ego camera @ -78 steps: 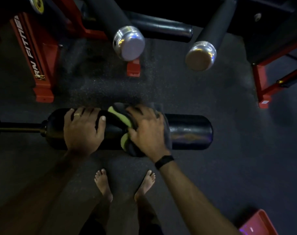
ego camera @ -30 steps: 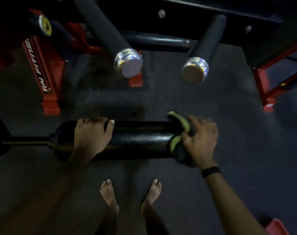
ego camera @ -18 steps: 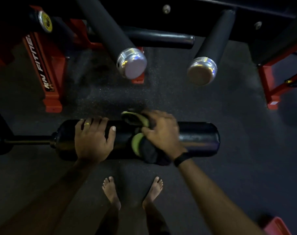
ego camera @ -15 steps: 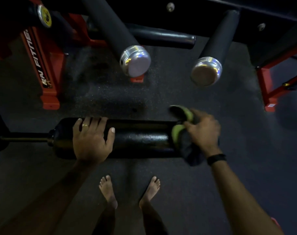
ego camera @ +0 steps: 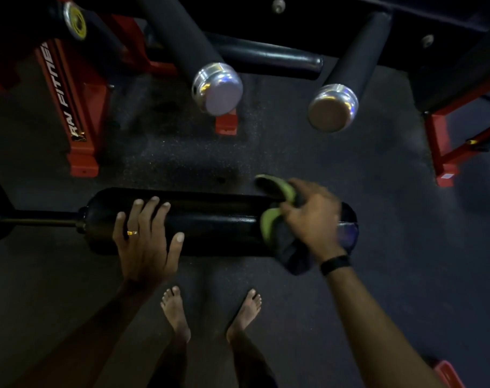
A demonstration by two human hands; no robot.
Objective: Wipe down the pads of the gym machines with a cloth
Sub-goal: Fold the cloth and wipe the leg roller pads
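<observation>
1. The roller pad (ego camera: 210,222) is lying crosswise in front of the person, raised above the floor (ego camera: 378,275) on a thin metal bar (ego camera: 39,219) that is running out of its left end. Its black skin is looking glossy along the middle stretch.
2. The left hand (ego camera: 146,242) is resting on the pad's left part, fingers (ego camera: 147,214) spread wide and fairly straight over the top, thumb hooking the near side, gripping nothing else. I judge it is bracing the roller; it should be pressing firmly enough that the pad is not spinning on its bar under the stroke.
3. The cloth (ego camera: 280,233), dark with a green edge, is draping over the pad near its right end, part of it hanging down the near side.
4. The right hand (ego camera: 311,217) is lying on the cloth, its fingers curling round it and holding it against the pad. This hand is blurred, so the exact pinch is hard to read.
5. To do this step well, the right hand should be wrapping the cloth further round the curve, so the far and under sides are getting wiped too, and carrying it over the rounded end cap (ego camera: 348,228).
6. The strip under the left hand is looking like the part to cover next.
</observation>
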